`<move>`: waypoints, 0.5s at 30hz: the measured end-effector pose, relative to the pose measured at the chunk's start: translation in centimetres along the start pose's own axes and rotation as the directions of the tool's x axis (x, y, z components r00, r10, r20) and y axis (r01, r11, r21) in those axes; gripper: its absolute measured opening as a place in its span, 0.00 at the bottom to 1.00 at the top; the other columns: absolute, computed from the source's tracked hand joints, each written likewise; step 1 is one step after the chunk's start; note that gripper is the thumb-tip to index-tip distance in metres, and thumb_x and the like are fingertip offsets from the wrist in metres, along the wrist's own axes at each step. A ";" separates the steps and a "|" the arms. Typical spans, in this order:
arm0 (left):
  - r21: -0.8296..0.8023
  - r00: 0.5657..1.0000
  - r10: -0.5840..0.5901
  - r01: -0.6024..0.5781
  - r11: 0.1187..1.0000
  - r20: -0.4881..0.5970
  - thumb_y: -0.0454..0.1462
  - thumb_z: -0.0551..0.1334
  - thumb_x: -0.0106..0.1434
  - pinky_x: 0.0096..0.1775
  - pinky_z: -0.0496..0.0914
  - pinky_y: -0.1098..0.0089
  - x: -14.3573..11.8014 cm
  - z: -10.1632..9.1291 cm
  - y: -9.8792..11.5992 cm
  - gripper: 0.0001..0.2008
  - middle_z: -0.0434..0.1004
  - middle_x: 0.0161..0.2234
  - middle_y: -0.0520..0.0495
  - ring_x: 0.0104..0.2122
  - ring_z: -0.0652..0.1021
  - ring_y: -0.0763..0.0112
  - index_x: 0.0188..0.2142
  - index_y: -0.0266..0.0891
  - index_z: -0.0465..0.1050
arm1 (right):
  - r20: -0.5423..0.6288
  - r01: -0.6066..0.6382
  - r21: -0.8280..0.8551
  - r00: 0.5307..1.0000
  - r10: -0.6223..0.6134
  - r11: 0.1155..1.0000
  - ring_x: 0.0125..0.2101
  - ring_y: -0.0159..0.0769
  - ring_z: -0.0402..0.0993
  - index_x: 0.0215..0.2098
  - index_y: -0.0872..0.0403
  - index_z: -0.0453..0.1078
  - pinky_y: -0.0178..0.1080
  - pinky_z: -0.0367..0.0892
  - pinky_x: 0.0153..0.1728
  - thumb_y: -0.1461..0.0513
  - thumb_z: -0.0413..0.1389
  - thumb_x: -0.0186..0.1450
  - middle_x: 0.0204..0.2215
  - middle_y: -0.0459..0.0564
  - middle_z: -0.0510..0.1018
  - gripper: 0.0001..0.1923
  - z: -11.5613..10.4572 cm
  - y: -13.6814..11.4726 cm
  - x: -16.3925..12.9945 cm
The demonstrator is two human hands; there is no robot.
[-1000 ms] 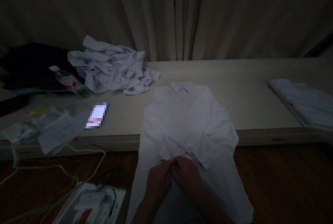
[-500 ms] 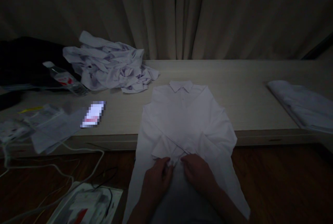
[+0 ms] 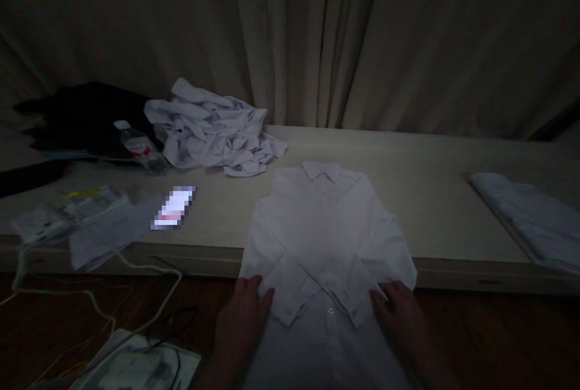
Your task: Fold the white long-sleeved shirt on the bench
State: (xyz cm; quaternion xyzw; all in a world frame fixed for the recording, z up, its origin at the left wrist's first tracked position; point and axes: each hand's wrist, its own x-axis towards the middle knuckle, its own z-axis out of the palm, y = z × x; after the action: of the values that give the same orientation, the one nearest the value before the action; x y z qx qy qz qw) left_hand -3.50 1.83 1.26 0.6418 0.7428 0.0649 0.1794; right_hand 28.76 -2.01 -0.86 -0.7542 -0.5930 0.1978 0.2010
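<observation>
A white collared shirt [image 3: 326, 227] lies front up on a pale table [image 3: 435, 196], its lower part hanging over the near edge. Both sleeves are folded across the front and cross near the cuffs. My left hand [image 3: 242, 317] rests on the shirt's left side beside one cuff. On the right side, my right hand [image 3: 399, 311] lies by the other cuff. Both hands press flat on the cloth with fingers spread. The room is dim.
A crumpled heap of white clothes [image 3: 212, 133] sits at the back left, with a plastic bottle [image 3: 140, 148] and a dark bag [image 3: 81, 118] beside it. A lit phone [image 3: 174, 208], plastic packets [image 3: 86, 214] and cables [image 3: 149, 269] lie left. Folded white garments [image 3: 525, 214] lie right.
My hands were together at the shirt's middle by the crossed cuffs; they have slid apart to the left and right sides. The view has tilted up slightly.
</observation>
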 end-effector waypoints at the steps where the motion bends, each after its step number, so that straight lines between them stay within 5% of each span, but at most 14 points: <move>1: 0.005 1.000 0.014 -0.014 1.000 0.008 0.46 0.47 0.62 0.38 0.68 0.64 0.0 0.1 0.2 0.17 0.69 0.44 0.43 0.37 0.76 0.64 0.44 0.42 0.67 | 0.026 -0.005 0.041 1.000 0.004 0.999 0.36 0.41 0.69 0.34 0.51 0.68 0.44 0.63 0.42 0.50 0.45 0.63 0.34 0.50 0.73 0.17 0.0 -0.3 0.0; 4: -0.187 0.997 0.078 -0.080 0.979 -0.016 0.44 0.49 0.60 0.42 0.68 0.64 -0.3 0.1 0.7 0.13 0.71 0.40 0.45 0.38 0.75 0.64 0.36 0.42 0.67 | 0.100 -0.073 0.260 0.994 0.049 0.963 0.29 0.36 0.68 0.32 0.51 0.64 0.39 0.64 0.34 0.48 0.45 0.62 0.28 0.46 0.72 0.16 -0.4 -0.9 -0.2; 8: -0.566 0.999 0.046 -0.025 0.824 0.023 0.49 0.50 0.57 0.35 0.69 0.67 -0.8 0.1 1.2 0.13 0.69 0.29 0.51 0.31 0.73 0.66 0.31 0.43 0.62 | 0.086 -0.158 0.521 0.987 0.133 0.838 0.28 0.35 0.68 0.31 0.50 0.61 0.35 0.64 0.28 0.46 0.50 0.57 0.25 0.43 0.69 0.17 -0.9 -0.5 -0.5; 11: -0.671 0.996 -0.026 0.076 0.737 0.084 0.49 0.52 0.53 0.29 0.67 0.69 -1.0 0.4 0.8 0.13 0.66 0.25 0.54 0.26 0.71 0.69 0.31 0.43 0.59 | 0.196 -0.324 0.616 0.946 0.258 0.719 0.25 0.36 0.70 0.39 0.49 0.63 0.35 0.64 0.24 0.44 0.52 0.54 0.26 0.44 0.73 0.23 -1.2 0.6 -0.4; 15: -0.702 0.984 -0.089 0.172 0.691 0.153 0.49 0.51 0.54 0.26 0.66 0.68 -0.2 0.5 -1.2 0.18 0.71 0.26 0.53 0.22 0.72 0.70 0.40 0.42 0.61 | 0.255 -0.358 0.581 0.933 0.254 0.731 0.18 0.34 0.67 0.43 0.50 0.66 0.35 0.63 0.19 0.43 0.57 0.49 0.20 0.44 0.74 0.29 -2.1 2.1 0.0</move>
State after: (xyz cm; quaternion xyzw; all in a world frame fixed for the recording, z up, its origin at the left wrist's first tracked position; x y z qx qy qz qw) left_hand -4.42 1.37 0.40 0.4705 0.6928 0.2996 0.4570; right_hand 31.62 -2.60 -0.21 -0.7153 -0.3765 0.4707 0.3536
